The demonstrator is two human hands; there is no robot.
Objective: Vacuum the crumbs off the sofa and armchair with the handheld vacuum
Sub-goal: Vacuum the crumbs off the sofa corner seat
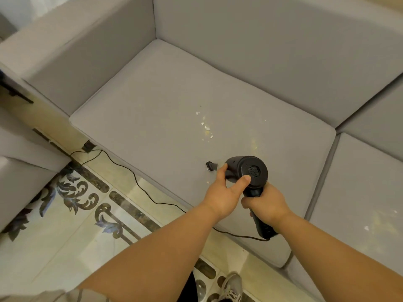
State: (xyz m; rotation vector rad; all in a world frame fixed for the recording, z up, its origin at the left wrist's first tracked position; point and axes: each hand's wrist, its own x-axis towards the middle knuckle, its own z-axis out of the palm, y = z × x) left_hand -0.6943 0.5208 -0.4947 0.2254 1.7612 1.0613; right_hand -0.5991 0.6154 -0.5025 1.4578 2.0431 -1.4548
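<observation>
Handheld vacuum [248,171] held over the sofa [174,110] seat, near the crumbs [206,129].
Right hand [267,203] grips its handle; left hand [226,192] clasps the barrel, thumb on the rear cap.

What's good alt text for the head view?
A person's right hand grips a black handheld vacuum by its handle over a grey sofa cushion, while the left hand holds its body. Crumbs lie scattered just beyond; a cord trails across the floor.
</observation>
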